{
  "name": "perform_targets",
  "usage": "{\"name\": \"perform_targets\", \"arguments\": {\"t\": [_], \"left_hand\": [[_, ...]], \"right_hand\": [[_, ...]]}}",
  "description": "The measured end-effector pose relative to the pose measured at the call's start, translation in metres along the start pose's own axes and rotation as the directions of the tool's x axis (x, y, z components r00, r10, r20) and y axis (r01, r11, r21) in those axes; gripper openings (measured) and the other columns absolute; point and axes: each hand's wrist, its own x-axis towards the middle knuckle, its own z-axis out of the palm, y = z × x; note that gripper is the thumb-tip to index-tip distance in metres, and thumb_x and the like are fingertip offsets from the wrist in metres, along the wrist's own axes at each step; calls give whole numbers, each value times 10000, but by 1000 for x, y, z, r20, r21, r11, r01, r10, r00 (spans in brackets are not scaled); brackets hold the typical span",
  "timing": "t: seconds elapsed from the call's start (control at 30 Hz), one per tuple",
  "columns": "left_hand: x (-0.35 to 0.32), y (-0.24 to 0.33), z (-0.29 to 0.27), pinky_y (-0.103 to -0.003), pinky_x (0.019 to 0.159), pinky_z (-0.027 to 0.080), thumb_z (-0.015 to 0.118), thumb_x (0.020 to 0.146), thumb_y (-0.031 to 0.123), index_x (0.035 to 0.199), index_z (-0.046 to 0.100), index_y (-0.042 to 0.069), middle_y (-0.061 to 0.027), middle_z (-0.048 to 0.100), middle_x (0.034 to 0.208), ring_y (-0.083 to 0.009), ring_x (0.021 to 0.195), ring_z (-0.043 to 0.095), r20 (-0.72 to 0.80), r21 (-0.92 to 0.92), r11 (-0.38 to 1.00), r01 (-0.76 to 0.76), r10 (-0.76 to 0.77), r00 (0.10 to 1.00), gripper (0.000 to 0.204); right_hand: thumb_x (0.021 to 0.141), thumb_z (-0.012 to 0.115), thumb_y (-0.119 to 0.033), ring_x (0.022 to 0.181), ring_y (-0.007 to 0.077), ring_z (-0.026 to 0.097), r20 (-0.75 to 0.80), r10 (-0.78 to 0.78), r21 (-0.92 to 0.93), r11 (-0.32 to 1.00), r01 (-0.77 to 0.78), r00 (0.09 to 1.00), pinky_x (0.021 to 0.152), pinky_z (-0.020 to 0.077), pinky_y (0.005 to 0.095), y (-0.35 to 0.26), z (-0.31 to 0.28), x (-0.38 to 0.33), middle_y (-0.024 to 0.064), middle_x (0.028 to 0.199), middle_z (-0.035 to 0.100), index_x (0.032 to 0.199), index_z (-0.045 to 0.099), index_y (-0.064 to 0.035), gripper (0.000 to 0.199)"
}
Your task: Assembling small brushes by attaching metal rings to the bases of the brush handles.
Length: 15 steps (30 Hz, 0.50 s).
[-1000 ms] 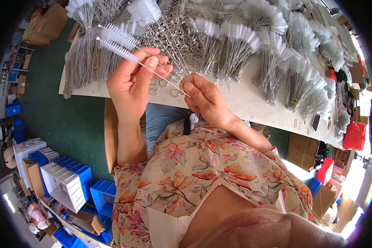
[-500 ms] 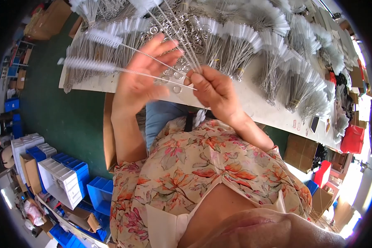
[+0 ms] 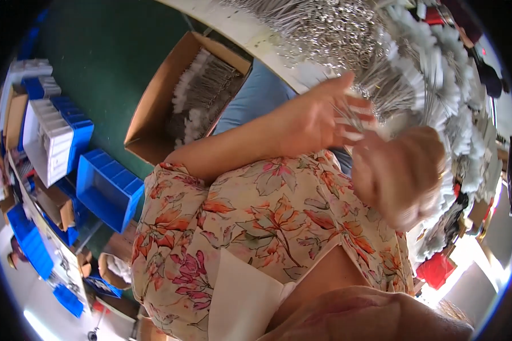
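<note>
My left hand (image 3: pixel 318 119) is raised over the table's near edge, thumb up and fingers apart. Thin twisted wires of cleaning brushes (image 3: pixel 350 116) cross by its fingers and run toward my right hand (image 3: pixel 401 176). That hand is smeared by motion, but its rounded shape looks closed around the wire ends. How many brushes it holds I cannot make out. Beyond the hands lie a heap of metal rings (image 3: pixel 347 34) and bundles of white-bristled wire brushes (image 3: pixel 392 91).
A cardboard box (image 3: pixel 148 122) with more brushes stands left of my lap, by a blue cloth (image 3: pixel 253 96). Blue crates (image 3: pixel 111 190) and a white crate (image 3: pixel 51 142) are stacked at the left. More brush bundles (image 3: pixel 466 125) line the table's right side.
The view has swung left and down, bringing the cardboard box into sight. Both hands now appear farther right in the picture and closer together, with the right one strongly blurred.
</note>
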Motion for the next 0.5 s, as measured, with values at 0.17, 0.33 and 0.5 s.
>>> {"name": "perform_targets", "arguments": {"t": [0.17, 0.33, 0.5], "left_hand": [[-37, 17, 26, -329, 768, 485, 509, 874, 495, 1094, 553, 79, -119, 610, 1023, -202, 846, 602, 145, -109, 972, -208, 223, 964, 473], [-69, 69, -61, -166, 413, 284, 436, 959, 158, 1046, 556, 38, 19, 451, 691, -23, 457, 311, 92, -240, 783, -573, 606, 790, 190], [-120, 86, -235, -160, 443, 342, 475, 944, 176, 1019, 539, 53, 7, 503, 743, -23, 486, 353, -386, 60, 674, -736, 696, 606, 158]], "right_hand": [[490, 645, -74, 660, 178, 529, 57, -62, 577, 816, 17, 996, 519, 440, 258, -21, 48, -12, 40, 742, 511, 800, 646, -36, 312], [576, 720, -224, 930, 270, 532, 367, 91, 589, 748, -307, 926, 841, 479, 417, -7, 52, -17, 79, 924, 579, 899, 675, -63, 364], [744, 659, -124, 918, 267, 546, 434, 483, 574, 502, -647, 760, 925, 416, 442, 12, 41, -76, 115, 915, 602, 903, 647, -17, 192]]}}
